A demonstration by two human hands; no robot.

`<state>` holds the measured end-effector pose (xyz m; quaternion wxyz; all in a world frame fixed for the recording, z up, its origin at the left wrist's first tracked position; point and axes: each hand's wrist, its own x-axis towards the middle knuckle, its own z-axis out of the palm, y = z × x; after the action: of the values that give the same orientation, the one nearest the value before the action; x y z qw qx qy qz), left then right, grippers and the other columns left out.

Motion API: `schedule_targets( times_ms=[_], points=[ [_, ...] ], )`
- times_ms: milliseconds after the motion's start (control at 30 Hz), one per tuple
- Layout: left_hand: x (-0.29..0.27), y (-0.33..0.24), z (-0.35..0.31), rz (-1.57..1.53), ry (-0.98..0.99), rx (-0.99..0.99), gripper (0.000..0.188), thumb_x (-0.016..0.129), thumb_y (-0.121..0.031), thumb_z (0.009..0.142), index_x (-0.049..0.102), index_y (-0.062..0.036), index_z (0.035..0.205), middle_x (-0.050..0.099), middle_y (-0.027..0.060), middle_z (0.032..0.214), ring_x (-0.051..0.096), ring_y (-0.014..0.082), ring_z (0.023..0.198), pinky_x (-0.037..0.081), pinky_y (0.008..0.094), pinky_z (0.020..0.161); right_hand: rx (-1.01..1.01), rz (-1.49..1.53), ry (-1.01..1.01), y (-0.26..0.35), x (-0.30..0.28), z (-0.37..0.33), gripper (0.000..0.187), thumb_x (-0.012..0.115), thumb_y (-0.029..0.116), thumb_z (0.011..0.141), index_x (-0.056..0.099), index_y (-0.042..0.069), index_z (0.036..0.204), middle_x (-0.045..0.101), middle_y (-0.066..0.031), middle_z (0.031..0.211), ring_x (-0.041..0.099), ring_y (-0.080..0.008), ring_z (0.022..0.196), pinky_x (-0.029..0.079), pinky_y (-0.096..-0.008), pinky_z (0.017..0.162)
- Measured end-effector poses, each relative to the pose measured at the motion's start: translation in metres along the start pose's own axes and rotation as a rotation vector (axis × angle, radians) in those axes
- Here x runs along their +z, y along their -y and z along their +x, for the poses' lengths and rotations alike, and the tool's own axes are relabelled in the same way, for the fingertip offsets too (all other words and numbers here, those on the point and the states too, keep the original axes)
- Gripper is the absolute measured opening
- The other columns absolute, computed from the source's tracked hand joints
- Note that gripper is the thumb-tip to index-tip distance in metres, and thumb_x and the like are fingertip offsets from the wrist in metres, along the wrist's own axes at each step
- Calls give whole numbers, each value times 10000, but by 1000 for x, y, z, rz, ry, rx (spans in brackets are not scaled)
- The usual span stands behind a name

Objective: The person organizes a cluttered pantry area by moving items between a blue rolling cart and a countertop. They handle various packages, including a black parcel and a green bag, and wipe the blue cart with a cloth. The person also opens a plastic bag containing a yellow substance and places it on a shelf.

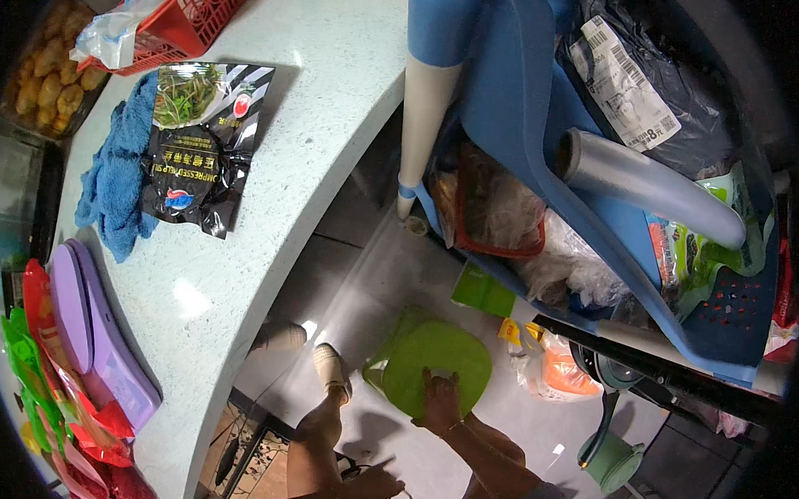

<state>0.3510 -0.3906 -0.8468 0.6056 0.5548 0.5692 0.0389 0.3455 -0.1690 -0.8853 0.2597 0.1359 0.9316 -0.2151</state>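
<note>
My right hand (439,401) reaches down to the floor and grips the near edge of a round green plastic lid (436,362), which lies flat on the grey tiles. My left hand (372,484) hovers low by my knee with its fingers apart and holds nothing; a dark object sits just beside it, too hidden to identify. My legs and two light shoes (331,368) stand just left of the lid.
A white curved counter (322,119) carries a black snack packet (201,151), a blue towel (116,186), a red basket (184,22) and purple boards (95,330). At right, a blue rack (518,110) stuffed with bags, a clear roll (646,185), an orange bag (561,372) and a green pot (612,460).
</note>
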Motion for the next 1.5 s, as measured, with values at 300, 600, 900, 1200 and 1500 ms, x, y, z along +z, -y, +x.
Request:
schedule_targets(
  times_ms=[300,600,900,1200,1500],
  points=[
    [-69,148,25,-557,-1231,-128,296,579,-313,823,608,-71,656,560,158,634,538,325,579,430,431,579,-77,-149,320,33,114,-16,920,675,478,706,223,58,1388,553,-162,1073,490,-318,1054,189,-571,1014],
    [-143,194,89,-446,-998,-21,118,593,-168,767,571,-54,784,554,164,640,558,331,576,441,425,551,-55,-119,-16,-25,89,32,708,615,394,779,316,88,1343,590,-159,934,568,-319,909,333,-552,913],
    [-224,221,135,119,-819,128,184,575,-250,826,567,-74,778,563,122,638,568,294,564,459,402,547,110,-110,-194,-96,-45,84,626,599,374,789,370,85,1295,590,-170,964,575,-322,907,370,-509,873],
    [-222,232,139,246,-1124,256,126,517,-165,856,566,-49,872,593,152,721,571,313,592,464,405,551,68,-149,-295,-102,-48,81,548,582,353,798,424,81,1247,590,-181,995,582,-325,905,407,-465,834],
    [-206,128,77,235,-1305,196,177,576,-302,823,602,-130,791,609,54,654,596,264,684,418,372,800,-64,-169,-236,-76,-55,40,475,566,333,808,478,77,1198,589,-193,1026,589,-328,904,444,-422,795]
  ],
)
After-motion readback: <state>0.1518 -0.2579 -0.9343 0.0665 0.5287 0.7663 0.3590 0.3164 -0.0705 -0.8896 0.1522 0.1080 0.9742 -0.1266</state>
